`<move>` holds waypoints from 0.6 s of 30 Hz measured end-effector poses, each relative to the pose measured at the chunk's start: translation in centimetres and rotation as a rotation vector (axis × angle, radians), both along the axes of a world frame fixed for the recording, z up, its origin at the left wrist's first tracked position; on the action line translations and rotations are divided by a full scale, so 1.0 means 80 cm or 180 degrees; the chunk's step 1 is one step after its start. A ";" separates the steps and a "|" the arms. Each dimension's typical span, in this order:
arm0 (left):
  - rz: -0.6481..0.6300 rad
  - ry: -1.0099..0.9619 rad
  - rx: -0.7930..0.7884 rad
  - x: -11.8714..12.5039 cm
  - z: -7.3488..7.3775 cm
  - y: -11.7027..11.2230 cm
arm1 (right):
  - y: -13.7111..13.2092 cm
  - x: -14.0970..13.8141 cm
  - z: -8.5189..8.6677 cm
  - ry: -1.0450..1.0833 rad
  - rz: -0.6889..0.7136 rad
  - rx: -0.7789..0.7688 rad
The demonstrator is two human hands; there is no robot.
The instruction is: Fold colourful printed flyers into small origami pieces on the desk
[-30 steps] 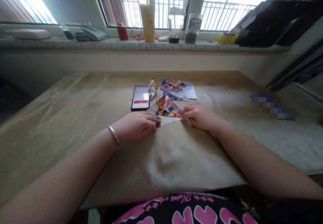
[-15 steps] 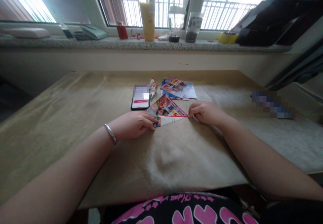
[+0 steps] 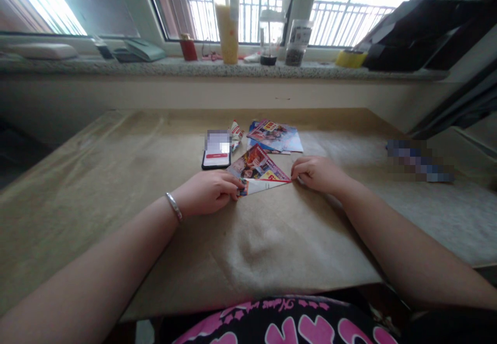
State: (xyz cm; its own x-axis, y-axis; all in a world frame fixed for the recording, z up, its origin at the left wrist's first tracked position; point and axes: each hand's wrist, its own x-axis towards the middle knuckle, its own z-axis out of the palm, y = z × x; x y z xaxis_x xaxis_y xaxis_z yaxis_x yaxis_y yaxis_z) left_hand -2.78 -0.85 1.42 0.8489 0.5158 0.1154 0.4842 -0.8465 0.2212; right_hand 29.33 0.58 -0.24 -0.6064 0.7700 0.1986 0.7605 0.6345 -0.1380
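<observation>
A printed sheet of paper [image 3: 254,167], folded into a triangle with a pale strip along its near edge, lies on the table between my hands. My left hand [image 3: 212,191], with a silver bracelet at the wrist, presses and pinches the paper's left corner. At the pointed right corner, the closed fingertips of my right hand [image 3: 316,173] grip the tip. Just beyond the left hand lies a phone [image 3: 216,161] with a lit screen. A small folded paper piece [image 3: 236,132] stands beside the phone.
Several printed sheets [image 3: 289,137] are stacked behind the folded paper on the tan-covered table [image 3: 116,178]. A blurred packet [image 3: 419,162] lies far right. The windowsill [image 3: 155,68] holds a yellow drink cup [image 3: 227,33], a red bottle [image 3: 188,47], clear containers and yellow tape [image 3: 350,58].
The folded paper and my right fingertips have shifted very slightly to the right. Both hands keep their hold at the two corners.
</observation>
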 end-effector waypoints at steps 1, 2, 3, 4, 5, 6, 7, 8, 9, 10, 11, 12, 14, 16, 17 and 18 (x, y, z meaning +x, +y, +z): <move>0.0005 -0.0002 -0.0010 0.002 0.000 -0.001 | -0.002 -0.003 0.000 0.0016 -0.0099 0.0046; 0.0024 -0.0005 -0.0025 0.004 -0.001 -0.002 | -0.004 -0.006 0.001 0.0069 -0.0222 0.0094; 0.0043 -0.0014 -0.0054 0.006 -0.003 -0.003 | -0.005 -0.010 0.001 0.0163 -0.0365 0.0140; 0.0057 -0.0071 -0.0053 0.009 -0.005 -0.004 | -0.007 -0.013 0.001 0.0309 -0.0509 0.0162; 0.0038 -0.0098 -0.0048 0.011 -0.007 -0.005 | -0.009 -0.017 0.000 0.0502 -0.0618 0.0182; 0.0009 -0.0093 -0.0046 0.013 -0.009 -0.005 | -0.010 -0.021 -0.001 0.0684 -0.0618 0.0183; 0.0007 -0.0085 -0.0032 0.014 -0.011 -0.006 | -0.010 -0.024 -0.002 0.0853 -0.0545 0.0173; -0.0022 -0.0052 -0.0034 0.016 -0.013 -0.007 | -0.010 -0.026 -0.003 0.0991 -0.0437 0.0157; -0.0043 -0.0019 -0.0044 0.016 -0.014 -0.008 | -0.009 -0.028 -0.005 0.1088 -0.0314 0.0141; -0.0066 0.0011 -0.0065 0.017 -0.015 -0.008 | -0.008 -0.029 -0.007 0.1151 -0.0213 0.0132; -0.0098 0.0041 -0.0100 0.017 -0.015 -0.009 | -0.007 -0.030 -0.009 0.1179 -0.0132 0.0126; -0.0133 0.0064 -0.0147 0.017 -0.014 -0.009 | -0.006 -0.030 -0.012 0.1188 -0.0076 0.0123; -0.0203 0.0076 -0.0260 0.017 -0.012 -0.009 | -0.003 -0.030 -0.015 0.1193 0.0018 0.0104; -0.0251 0.0051 -0.0382 0.017 -0.010 -0.009 | -0.002 -0.030 -0.016 0.1218 0.0057 0.0072; -0.0266 0.0024 -0.0439 0.016 -0.009 -0.008 | -0.002 -0.030 -0.017 0.1242 0.0044 0.0062; -0.0280 -0.0007 -0.0489 0.015 -0.007 -0.007 | -0.001 -0.030 -0.017 0.1266 0.0019 0.0057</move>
